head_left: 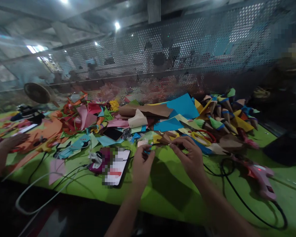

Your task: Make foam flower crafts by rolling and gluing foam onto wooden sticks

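My left hand (143, 159) is closed in a curl above the green table, with a small blue piece (149, 148) at its fingertips. Its exact kind is too small and dim to make out. To the right, my right hand (188, 151) has thumb and forefinger pinched together. Whatever sits in that pinch is too tiny to name. Brown and yellow paper scraps (165, 137) lie just beyond both hands. Scissors with yellow handles (201, 138) rest beyond my right hand. A lit phone (119, 168) lies left of my left hand.
A pink glue gun (260, 177) with a looping black cord lies at right. Paper cones (222, 115) are heaped at back right, coloured paper scraps (82, 117) at back left. Another person's hand (13, 141) reaches in from the left. A perforated metal screen (138, 65) stands behind.
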A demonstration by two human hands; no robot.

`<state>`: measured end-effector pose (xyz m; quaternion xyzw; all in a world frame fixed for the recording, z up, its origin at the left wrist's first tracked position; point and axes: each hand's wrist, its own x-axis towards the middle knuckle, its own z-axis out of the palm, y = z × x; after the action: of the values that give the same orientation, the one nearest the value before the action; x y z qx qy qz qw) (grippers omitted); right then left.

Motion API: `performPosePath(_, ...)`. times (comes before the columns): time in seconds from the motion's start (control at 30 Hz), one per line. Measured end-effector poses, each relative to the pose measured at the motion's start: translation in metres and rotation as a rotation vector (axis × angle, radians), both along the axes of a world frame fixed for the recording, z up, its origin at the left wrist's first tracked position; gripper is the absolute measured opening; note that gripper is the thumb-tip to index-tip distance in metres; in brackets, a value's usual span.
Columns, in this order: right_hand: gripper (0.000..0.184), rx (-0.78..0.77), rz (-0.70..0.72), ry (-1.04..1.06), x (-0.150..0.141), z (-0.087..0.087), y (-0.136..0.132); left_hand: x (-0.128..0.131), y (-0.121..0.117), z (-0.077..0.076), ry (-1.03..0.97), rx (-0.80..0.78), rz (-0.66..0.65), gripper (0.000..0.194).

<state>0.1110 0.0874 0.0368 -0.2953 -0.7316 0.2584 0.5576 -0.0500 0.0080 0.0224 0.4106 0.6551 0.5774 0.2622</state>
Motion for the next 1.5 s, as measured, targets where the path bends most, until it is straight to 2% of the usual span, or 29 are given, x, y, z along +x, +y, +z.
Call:
performPosePath(0.07,0.006,-0.035,0.015,0.003,0.000,0.001,-0.001,-0.018,-0.007,-0.005,0.312,-0.057,0.157,0.034)
performPosePath(0.1,0.006,-0.052,0.023,0.003,-0.001,0.001,-0.002,-0.025,-0.009,-0.008,0.439,-0.133,0.179,0.040)
performPosePath(0.17,0.006,-0.084,0.034,0.007,-0.002,0.001,-0.003,-0.033,-0.012,-0.013,0.609,-0.305,0.159,0.054)
performPosePath(0.23,0.006,-0.116,0.045,0.016,-0.003,-0.001,-0.003,-0.036,-0.012,-0.016,0.685,-0.428,0.094,0.065)
performPosePath(0.33,0.006,-0.173,0.076,0.031,-0.006,-0.004,-0.003,-0.035,-0.009,-0.018,0.700,-0.470,0.031,0.067)
performPosePath(0.4,0.006,-0.208,0.098,0.044,-0.009,-0.005,-0.003,-0.036,-0.008,-0.020,0.631,-0.419,0.031,0.063)
performPosePath(0.47,0.005,-0.237,0.121,0.054,-0.011,-0.007,-0.004,-0.037,-0.008,-0.022,0.452,-0.314,0.033,0.060)
performPosePath(0.6,0.005,-0.307,0.183,0.079,-0.014,-0.008,-0.007,-0.032,-0.008,-0.023,-0.127,-0.110,-0.042,0.062)
performPosePath(0.7,0.006,-0.348,0.218,0.109,-0.014,-0.011,-0.008,-0.023,-0.007,-0.020,-0.445,-0.031,-0.053,0.057)
performPosePath(0.93,0.006,-0.401,0.239,0.156,-0.014,-0.019,-0.004,-0.005,-0.003,-0.020,-0.798,-0.010,-0.079,0.045)
performPosePath(1.03,0.006,-0.406,0.246,0.168,-0.014,-0.018,-0.005,0.001,-0.002,-0.022,-0.832,-0.011,-0.107,0.045)
performPosePath(1.17,0.008,-0.423,0.247,0.174,-0.014,-0.015,-0.007,0.010,0.001,-0.018,-0.767,0.016,-0.118,0.049)
performPosePath(1.37,0.012,-0.499,0.253,0.190,-0.013,-0.018,-0.006,0.015,0.005,-0.017,-0.542,0.028,-0.069,0.050)
performPosePath(1.5,0.013,-0.533,0.287,0.260,-0.014,-0.018,-0.005,0.012,0.007,-0.018,-0.381,0.005,-0.085,0.040)
